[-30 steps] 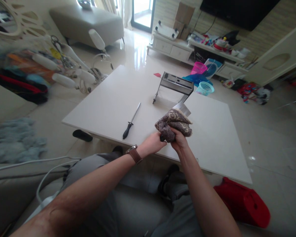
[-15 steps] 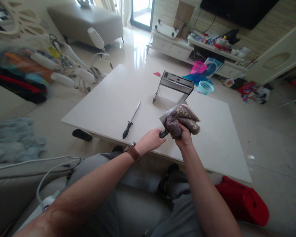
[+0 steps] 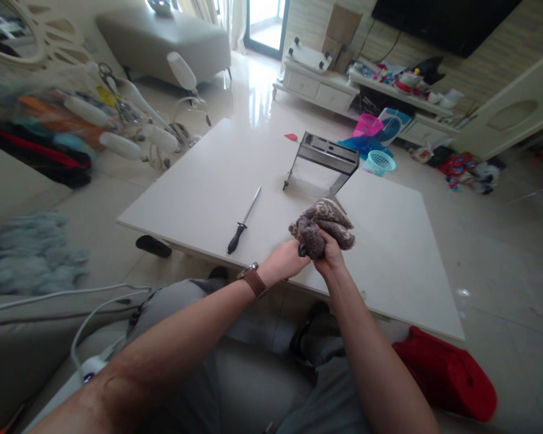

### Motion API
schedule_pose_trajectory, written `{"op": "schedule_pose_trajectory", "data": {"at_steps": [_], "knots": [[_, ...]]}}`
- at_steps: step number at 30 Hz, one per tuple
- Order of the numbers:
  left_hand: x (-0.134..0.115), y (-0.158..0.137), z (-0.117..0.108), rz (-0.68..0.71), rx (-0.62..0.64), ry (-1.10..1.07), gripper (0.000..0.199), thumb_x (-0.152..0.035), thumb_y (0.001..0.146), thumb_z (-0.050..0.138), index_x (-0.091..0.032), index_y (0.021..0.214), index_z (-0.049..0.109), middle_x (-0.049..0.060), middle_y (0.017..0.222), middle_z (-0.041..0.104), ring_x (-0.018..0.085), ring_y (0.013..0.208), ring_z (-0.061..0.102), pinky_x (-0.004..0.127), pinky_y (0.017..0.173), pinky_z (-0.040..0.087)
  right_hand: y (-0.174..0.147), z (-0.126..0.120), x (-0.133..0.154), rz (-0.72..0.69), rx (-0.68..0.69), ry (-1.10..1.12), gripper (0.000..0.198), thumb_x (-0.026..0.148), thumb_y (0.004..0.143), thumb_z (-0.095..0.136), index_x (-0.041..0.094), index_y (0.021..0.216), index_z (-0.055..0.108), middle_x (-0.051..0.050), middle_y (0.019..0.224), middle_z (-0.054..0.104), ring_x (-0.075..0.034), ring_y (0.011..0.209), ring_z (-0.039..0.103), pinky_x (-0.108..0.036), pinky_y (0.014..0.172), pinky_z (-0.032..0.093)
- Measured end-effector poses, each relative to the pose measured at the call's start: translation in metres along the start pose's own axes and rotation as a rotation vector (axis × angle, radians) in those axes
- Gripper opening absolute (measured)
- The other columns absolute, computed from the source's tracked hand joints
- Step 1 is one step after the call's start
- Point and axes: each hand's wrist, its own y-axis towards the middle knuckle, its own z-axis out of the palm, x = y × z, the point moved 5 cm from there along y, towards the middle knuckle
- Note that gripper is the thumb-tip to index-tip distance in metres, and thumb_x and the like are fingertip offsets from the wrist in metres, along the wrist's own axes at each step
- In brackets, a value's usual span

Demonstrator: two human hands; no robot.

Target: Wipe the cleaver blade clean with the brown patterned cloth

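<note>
Head view: over the white bench (image 3: 389,259), a bunched cloth (image 3: 326,212) has slid back leftward, hiding most of a knife (image 3: 303,251).

The bench spans the middle of the frame, with a slotted metal stand (image 3: 330,148) on it above and right of centre. Below that stand, the patterned cloth is gripped in the right hand (image 3: 332,253), thumb pressed along it; the left hand (image 3: 285,261), at the cloth's lower left, is curled round the knife's dark handle. Half a second ago the broad blade stuck out left of the cloth; now only a thin grey strip shows at its upper right, so the cloth seems to reach right down to the handle. Farther left, a slim honing rod (image 3: 244,223) lies untouched.
</note>
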Motion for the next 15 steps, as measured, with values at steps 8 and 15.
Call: {"op": "schedule_pose_trajectory", "data": {"at_steps": [8, 15], "knots": [[-0.0022, 0.0016, 0.0038, 0.063, 0.004, 0.026, 0.024, -0.034, 0.089, 0.057, -0.015, 0.087, 0.071, 0.007, 0.072, 0.070, 0.017, 0.059, 0.061, 0.023, 0.053, 0.041, -0.0002, -0.0044, 0.0006, 0.030, -0.027, -0.002, 0.007, 0.017, 0.073, 0.077, 0.017, 0.080, 0.073, 0.000, 0.077, 0.079, -0.015, 0.070, 0.074, -0.025, 0.073, 0.064], [0.0028, 0.0043, 0.0102, 0.052, 0.008, 0.006, 0.024, -0.036, 0.088, 0.057, -0.015, 0.085, 0.068, 0.006, 0.073, 0.070, 0.015, 0.052, 0.058, 0.023, 0.048, 0.039, -0.0006, -0.0071, -0.0003, 0.035, -0.032, -0.009, 0.007, 0.017, 0.073, 0.076, 0.018, 0.079, 0.073, 0.000, 0.075, 0.078, -0.016, 0.067, 0.073, -0.026, 0.069, 0.065]]}}
